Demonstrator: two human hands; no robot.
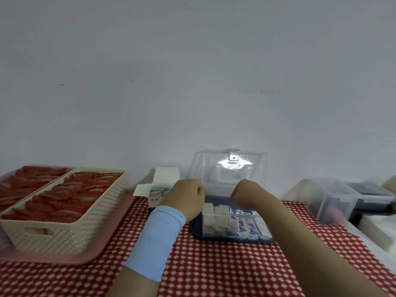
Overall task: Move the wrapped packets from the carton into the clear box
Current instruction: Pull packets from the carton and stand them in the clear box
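Observation:
A small white carton (154, 203) stands open on the checked cloth, with wrapped packets (159, 190) showing in its mouth. To its right the clear box (214, 214) sits on a dark blue tray (196, 231), its lid (231, 168) propped upright against the wall. Rows of white and blue-printed packets (242, 226) stand inside the box. My left hand (185, 199), with a light blue wristband, hovers between carton and box, its fingers curled out of sight. Over the box's back edge is my right hand (244, 195), knuckles bent. Whether either holds a packet is hidden.
A cream perforated basket (64, 232) of red packets sits on a pink tray (53, 257) at left, more red packets behind it. At right stand a lidded clear container (330, 200) and a dark box (368, 189). A plain wall rises right behind everything.

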